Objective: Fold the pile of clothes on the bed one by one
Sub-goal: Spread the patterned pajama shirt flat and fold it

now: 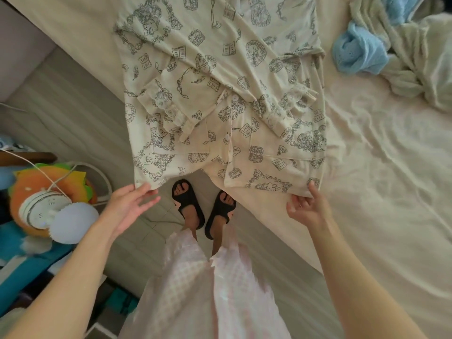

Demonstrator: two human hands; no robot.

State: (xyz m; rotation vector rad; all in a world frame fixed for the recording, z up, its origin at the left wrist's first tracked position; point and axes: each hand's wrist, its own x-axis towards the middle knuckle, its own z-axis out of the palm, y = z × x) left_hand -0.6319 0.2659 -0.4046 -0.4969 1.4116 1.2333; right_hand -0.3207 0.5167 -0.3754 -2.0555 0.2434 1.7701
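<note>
A person is standing at the edge of a bed (381, 167), reaching with both hands for the hem of a cream printed pyjama shirt (220, 94) lying spread across the centre of the frame, its sleeves folded inward. The left hand (129, 204), lower left, is touching the hem's corner with fingers straight and apart. The right hand (308, 206), lower right, is pinching the opposite corner between thumb and fingers. More clothes (391, 45), blue and pale green, are lying heaped in the upper right. Black sandals (203, 206) are showing below the hem.
</note>
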